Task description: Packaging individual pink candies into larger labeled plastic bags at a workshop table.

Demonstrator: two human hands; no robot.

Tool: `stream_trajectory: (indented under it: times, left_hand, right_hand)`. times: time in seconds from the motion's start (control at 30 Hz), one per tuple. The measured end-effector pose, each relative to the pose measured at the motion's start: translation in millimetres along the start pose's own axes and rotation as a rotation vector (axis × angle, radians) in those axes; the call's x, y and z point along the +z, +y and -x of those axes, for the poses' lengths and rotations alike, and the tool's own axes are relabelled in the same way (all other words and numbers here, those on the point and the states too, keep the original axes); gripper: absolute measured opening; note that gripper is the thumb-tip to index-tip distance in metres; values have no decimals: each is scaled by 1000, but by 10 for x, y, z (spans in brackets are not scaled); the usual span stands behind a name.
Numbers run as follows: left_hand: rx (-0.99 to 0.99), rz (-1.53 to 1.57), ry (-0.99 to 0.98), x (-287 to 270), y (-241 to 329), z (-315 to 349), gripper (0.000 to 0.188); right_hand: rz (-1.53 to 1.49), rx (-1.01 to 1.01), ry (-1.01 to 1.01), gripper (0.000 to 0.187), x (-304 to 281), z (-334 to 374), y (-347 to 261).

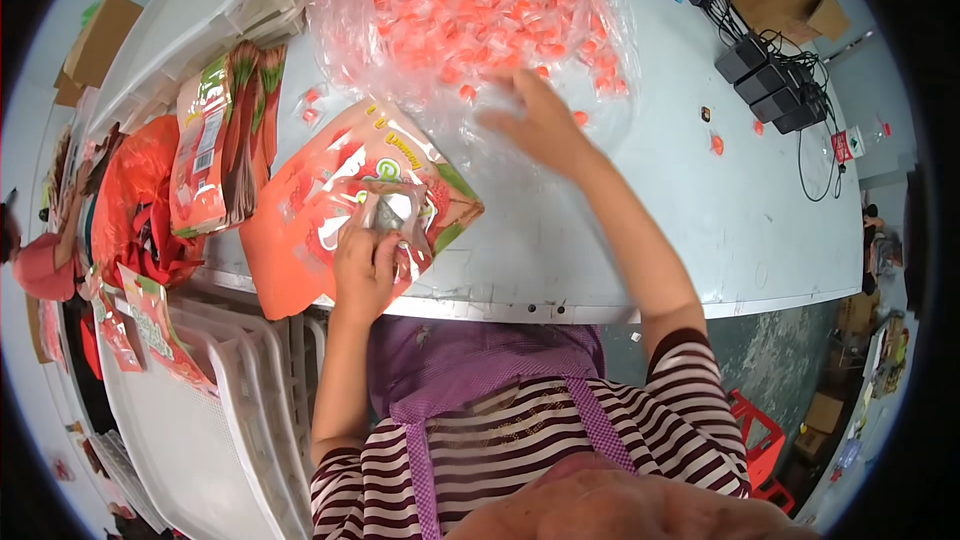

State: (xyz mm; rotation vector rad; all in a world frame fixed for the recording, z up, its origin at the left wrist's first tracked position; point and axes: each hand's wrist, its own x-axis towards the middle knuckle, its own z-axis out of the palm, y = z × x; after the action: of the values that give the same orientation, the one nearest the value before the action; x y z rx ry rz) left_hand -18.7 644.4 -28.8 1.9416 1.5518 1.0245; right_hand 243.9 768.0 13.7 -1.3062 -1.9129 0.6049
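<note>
My left hand (365, 270) is closed on a shiny red-and-green printed pouch (430, 225), its thumb near a silvery-grey patch. Under the pouch lies a larger orange-red printed sheet or pouch (285, 230), with strawberry pictures; which of the two cannot be told. My right hand (550, 130) is slightly blurred, thumb and fingers apart, over the near edge of a clear plastic bag (345, 35). Nothing shows between its fingers. Heaped on the spread bag are many small red pieces in clear wrappers (480, 10), some lying loose close to that hand.
A bundle of printed pouches (215, 145) stands at the left, beside a red plastic bag (140, 190). White trays (180, 420) are stacked below left. Black adapters with cables (770, 80) and a clear bottle (865, 140) sit at the right. The table's front edge (560, 310) curves before me.
</note>
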Motion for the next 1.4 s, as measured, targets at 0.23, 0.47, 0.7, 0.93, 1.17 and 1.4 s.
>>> stream_trajectory:
  times: [0.23,0.47,0.7,0.93,1.17,1.4]
  left_hand:
    - [186,-140,31,134,-132,-119,18]
    - [180,-301,171,261,-112,-505,18]
    - [135,-300,171,265,-114,-545,19]
    - [147,-283,148,272,-122,-541,19]
    - [213,-310,204,299,-141,-531,24]
    - [222,-302,179,268,-131,-534,24]
  right_hand:
    - [580,2,106,58,341,-1192,502]
    - [611,-33,-53,44,293,-961,588]
    - [644,-311,-143,20,-237,-101,652]
    - [501,-274,-220,16,-613,689,563]
    - [495,-345,-173,28,-804,1182,333]
    - [385,-59,142,44,-829,1853,16]
